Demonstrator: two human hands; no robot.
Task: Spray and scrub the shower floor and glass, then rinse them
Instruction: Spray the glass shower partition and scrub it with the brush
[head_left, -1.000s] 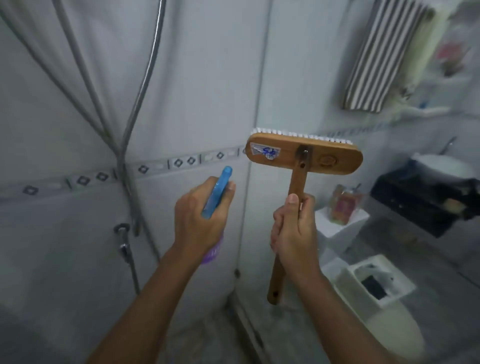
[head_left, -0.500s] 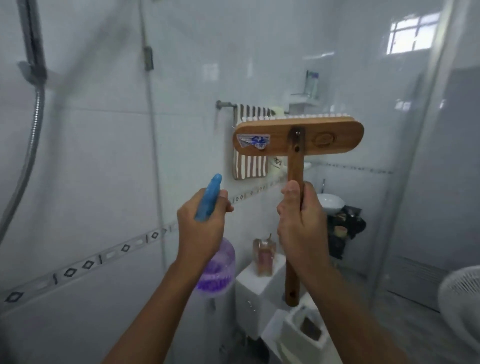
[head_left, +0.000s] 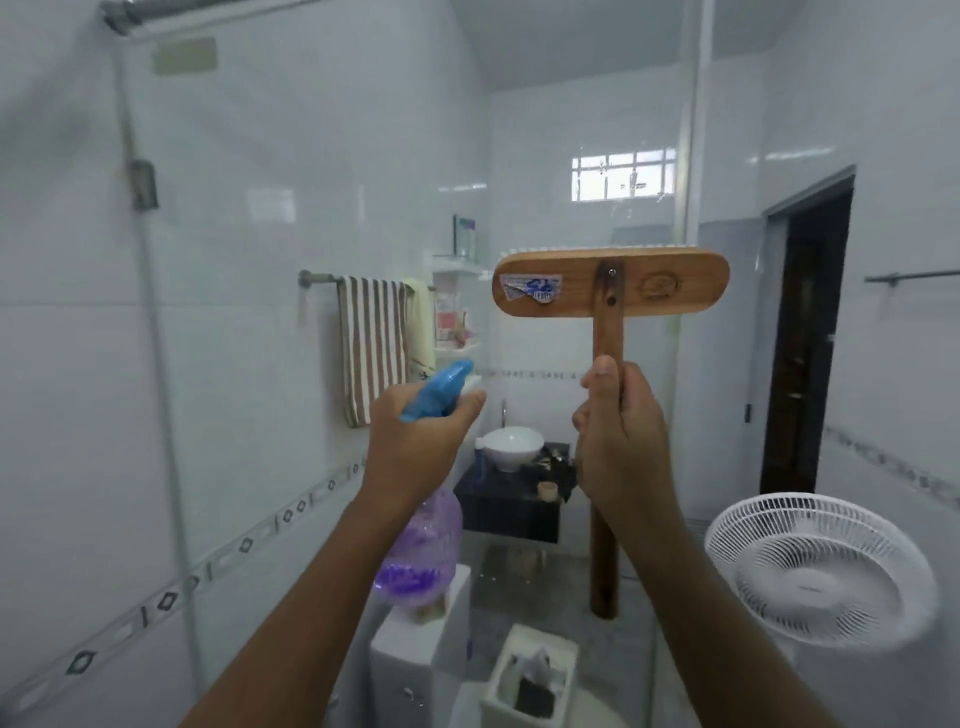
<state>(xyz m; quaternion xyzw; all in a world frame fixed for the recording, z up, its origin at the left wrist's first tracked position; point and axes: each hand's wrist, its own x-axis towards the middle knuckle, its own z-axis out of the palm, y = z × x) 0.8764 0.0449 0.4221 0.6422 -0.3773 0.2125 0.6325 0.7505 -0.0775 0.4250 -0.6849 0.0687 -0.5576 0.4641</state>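
My left hand (head_left: 415, 452) grips a spray bottle (head_left: 422, 553) with a blue trigger head and a clear body holding purple liquid; its nozzle points forward at the shower glass (head_left: 249, 322). My right hand (head_left: 621, 441) holds a wooden scrub brush (head_left: 610, 283) upright by its handle. The brush's long wooden head sits level at the top, with white bristles facing away toward the glass. Whether the bristles touch the glass I cannot tell. The shower floor is out of view.
Through the glass I see a striped towel (head_left: 371, 348) on a rail, a white basin (head_left: 511, 447) on a dark counter, a toilet tank (head_left: 410, 660), a white bin (head_left: 530, 675), a white fan (head_left: 821, 569) at the right and a dark doorway (head_left: 808, 332).
My view has swung up and to the right, from the hose and lower wall to the glass panel. Both hands have stayed raised, still holding the bottle and brush.
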